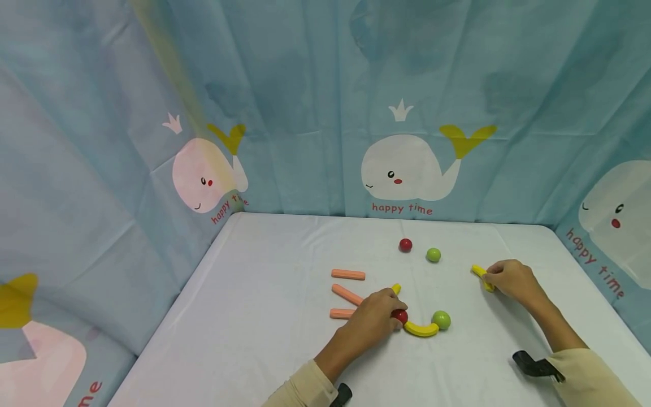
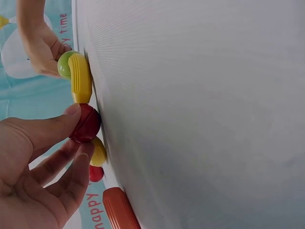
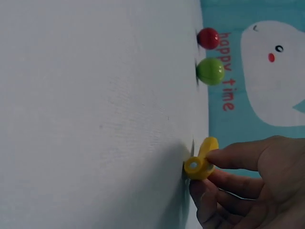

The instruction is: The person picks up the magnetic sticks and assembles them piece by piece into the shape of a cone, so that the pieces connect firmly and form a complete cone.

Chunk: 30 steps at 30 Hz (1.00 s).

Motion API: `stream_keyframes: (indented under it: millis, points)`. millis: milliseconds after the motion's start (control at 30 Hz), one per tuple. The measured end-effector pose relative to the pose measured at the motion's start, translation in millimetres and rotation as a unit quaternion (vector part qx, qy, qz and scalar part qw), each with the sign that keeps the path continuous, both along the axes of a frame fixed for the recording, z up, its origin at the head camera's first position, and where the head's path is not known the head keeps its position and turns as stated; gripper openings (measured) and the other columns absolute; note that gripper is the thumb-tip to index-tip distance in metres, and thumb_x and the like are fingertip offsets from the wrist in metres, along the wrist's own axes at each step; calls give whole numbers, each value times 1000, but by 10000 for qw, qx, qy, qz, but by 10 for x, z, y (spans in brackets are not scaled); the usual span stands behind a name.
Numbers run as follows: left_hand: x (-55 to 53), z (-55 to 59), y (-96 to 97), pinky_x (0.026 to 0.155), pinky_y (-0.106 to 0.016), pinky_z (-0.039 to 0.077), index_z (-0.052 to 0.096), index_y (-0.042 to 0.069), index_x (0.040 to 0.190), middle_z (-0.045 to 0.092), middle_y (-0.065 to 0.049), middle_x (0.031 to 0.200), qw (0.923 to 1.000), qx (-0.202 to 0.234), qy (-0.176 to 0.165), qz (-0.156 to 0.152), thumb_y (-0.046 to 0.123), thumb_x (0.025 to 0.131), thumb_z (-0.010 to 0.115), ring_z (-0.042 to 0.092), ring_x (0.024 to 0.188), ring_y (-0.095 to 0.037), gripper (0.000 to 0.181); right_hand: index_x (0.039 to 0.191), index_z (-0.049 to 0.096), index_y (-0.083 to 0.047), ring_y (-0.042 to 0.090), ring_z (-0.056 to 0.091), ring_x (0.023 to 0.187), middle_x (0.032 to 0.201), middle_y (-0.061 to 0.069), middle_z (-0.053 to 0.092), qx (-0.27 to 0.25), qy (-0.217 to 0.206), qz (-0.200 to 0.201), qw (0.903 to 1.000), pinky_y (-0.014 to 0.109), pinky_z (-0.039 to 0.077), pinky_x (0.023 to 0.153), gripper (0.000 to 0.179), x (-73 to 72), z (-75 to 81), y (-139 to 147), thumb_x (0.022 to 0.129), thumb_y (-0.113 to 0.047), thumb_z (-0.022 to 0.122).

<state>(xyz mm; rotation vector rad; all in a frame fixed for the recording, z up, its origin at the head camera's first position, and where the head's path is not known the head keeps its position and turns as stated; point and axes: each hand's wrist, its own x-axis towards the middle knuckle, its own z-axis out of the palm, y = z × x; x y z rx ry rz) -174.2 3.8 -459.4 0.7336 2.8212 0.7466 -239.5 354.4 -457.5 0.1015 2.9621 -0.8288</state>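
Observation:
My left hand (image 1: 373, 315) pinches a red ball (image 2: 87, 125) between thumb and fingers, low at the table surface. A curved yellow piece (image 1: 422, 329) touches that ball at one end and a green ball (image 1: 442, 320) at the other. Another yellow piece (image 2: 98, 151) shows behind the left fingers, partly hidden. Over on the right, my right hand (image 1: 512, 280) pinches a second curved yellow piece (image 3: 202, 161) with a pale round spot on its end; it is at the table surface.
Orange ridged sticks lie left of centre: one at the back (image 1: 348, 275), one slanting (image 1: 347, 294) and one in front (image 1: 342, 313), the latter two partly behind the left hand. Farther back sit a red ball (image 1: 405, 245) and a green ball (image 1: 433, 255). A whale-print curtain (image 1: 305, 141) encloses the white table (image 1: 244, 316).

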Motion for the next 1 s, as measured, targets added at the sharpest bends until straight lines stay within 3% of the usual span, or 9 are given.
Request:
stream_keyframes:
  millis: [133,667,1000]
  points:
    - [-4,4,7,79,-16,51,81,21,123,68,8,116,10000,-57,-21,-9,17,90,87,58,96,-2,34,117,68,17,38,66,93,107,32,71,-126,51,-18,9999,47,56,73,39,66,-10,-42,98,-17,66]
    - [-8,-5,16,81,-17,53,81,21,124,69,7,122,9998,16,-160,86,17,89,87,61,102,-5,35,117,69,13,32,69,92,105,26,74,-415,159,147,9989,37,55,71,35,280,-3,-249,99,-17,70]
    - [-19,-16,16,81,-18,53,80,20,124,68,7,118,9998,63,-144,99,17,89,87,60,100,-5,36,132,60,13,20,69,79,102,19,74,-964,-55,262,9950,31,58,64,44,406,-28,-410,98,-15,69]
